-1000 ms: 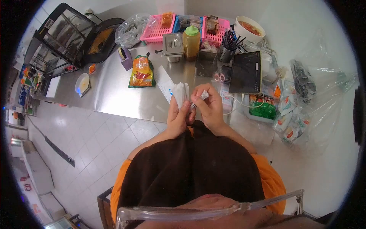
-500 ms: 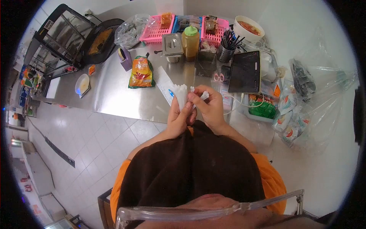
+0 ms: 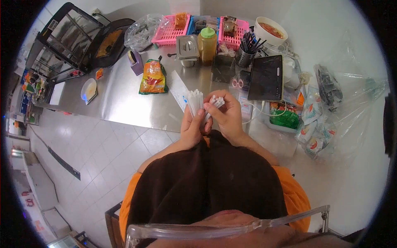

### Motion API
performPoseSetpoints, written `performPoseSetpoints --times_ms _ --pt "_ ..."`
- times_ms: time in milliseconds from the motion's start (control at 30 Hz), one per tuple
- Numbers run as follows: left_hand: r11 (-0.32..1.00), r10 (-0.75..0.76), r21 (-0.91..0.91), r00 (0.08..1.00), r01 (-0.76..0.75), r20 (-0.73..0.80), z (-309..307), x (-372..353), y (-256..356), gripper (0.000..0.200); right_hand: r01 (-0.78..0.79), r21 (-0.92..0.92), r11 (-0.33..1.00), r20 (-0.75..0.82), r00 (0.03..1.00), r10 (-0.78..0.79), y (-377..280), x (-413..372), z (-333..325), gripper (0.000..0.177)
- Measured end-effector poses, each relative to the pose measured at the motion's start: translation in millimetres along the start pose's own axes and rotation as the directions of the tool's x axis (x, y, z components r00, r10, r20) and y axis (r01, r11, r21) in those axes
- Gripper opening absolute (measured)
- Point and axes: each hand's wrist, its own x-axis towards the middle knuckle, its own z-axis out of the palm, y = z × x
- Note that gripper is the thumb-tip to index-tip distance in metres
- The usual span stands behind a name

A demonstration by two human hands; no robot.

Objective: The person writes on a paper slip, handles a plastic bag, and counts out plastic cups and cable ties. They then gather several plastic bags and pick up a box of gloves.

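In front of my body, my left hand (image 3: 192, 126) is closed around a bundle of thin white straw-like sticks (image 3: 196, 100), their ends pointing up and away from me. A blue tip shows at the left side of this bundle. Right beside it, my right hand (image 3: 228, 117) pinches a smaller bunch of the same white sticks (image 3: 216, 101), tilted to the right. The two hands meet at the lower ends of the sticks, and the fingers hide those ends. Behind the left bundle, a printed paper strip (image 3: 178, 87) lies on the steel counter (image 3: 120, 99).
An orange-green pouch (image 3: 153, 78) and a tape dispenser (image 3: 135, 63) stand left of centre. Further back are a lidded steel container (image 3: 187, 47), a sauce bottle (image 3: 207, 46) and pink baskets (image 3: 166, 36). To the right are scissors (image 3: 237, 83), a tablet (image 3: 266, 77) and a white cable (image 3: 258, 112).
The sticks in my right hand are fanned out more, with more ends showing. Those in my left hand also look more spread. Both hands stay in nearly the same place.
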Motion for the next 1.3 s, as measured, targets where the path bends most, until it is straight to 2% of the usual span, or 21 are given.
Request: performPoseSetpoints --times_ms 100,300,433,500,600,633,833,1033,1100,1167,1267,1300 --pt "0.998 -0.021 0.064 0.999 0.023 -0.036 2 0 2 0.03 0.006 -0.001 1.0 -0.011 1.0 -0.006 3 0 -2 0.014" --pt "1.0 -0.003 0.026 1.0 0.003 -0.02 -1 1 -3 0.031 0.001 0.039 0.999 -0.057 0.998 0.001 5 0 -1 0.016" --pt "1.0 -0.003 0.027 0.996 0.005 -0.086 3 1 -2 0.032 -0.048 0.007 0.999 -0.095 0.994 0.048 1 -1 1 0.018" --pt "0.998 0.014 0.067 0.992 -0.005 -0.127 7 2 -2 0.031 -0.061 -0.004 0.998 -0.063 0.996 0.061 1 -1 0 0.018" --pt "1.0 -0.009 0.012 1.0 0.009 -0.007 2 0 1 0.033 -0.065 -0.015 0.998 -0.041 0.997 0.064 2 -2 -3 0.016" --pt "1.0 0.001 0.011 1.0 -0.001 -0.015 1 0 -1 0.032 -0.063 -0.018 0.998 -0.036 0.997 0.063 2 -1 -4 0.015" --pt "1.0 -0.003 0.017 0.999 0.004 -0.036 0 2 -4 0.029 -0.027 0.023 0.999 -0.046 0.999 0.028 4 -1 -3 0.009" --pt "1.0 0.001 0.002 0.999 -0.001 -0.034 -2 1 -5 0.029 0.121 0.028 0.992 0.028 0.992 -0.122 14 4 -13 0.007" --pt "1.0 -0.012 0.021 0.999 0.013 -0.046 0 1 -3 0.028 0.09 0.171 0.981 0.075 0.992 -0.104 11 2 -12 0.009" --pt "0.998 0.01 0.07 0.996 -0.004 -0.089 8 1 -2 0.027 0.083 0.208 0.975 0.103 0.989 -0.107 9 1 -11 0.011" --pt "0.996 0.027 0.081 0.997 -0.022 -0.071 7 1 -3 0.027 0.067 0.094 0.993 0.059 0.996 -0.073 7 1 -9 0.014" --pt "0.997 0.03 0.075 0.998 -0.026 -0.05 6 1 -3 0.027 0.025 0.048 0.999 0.002 1.0 -0.025 3 0 -4 0.016"
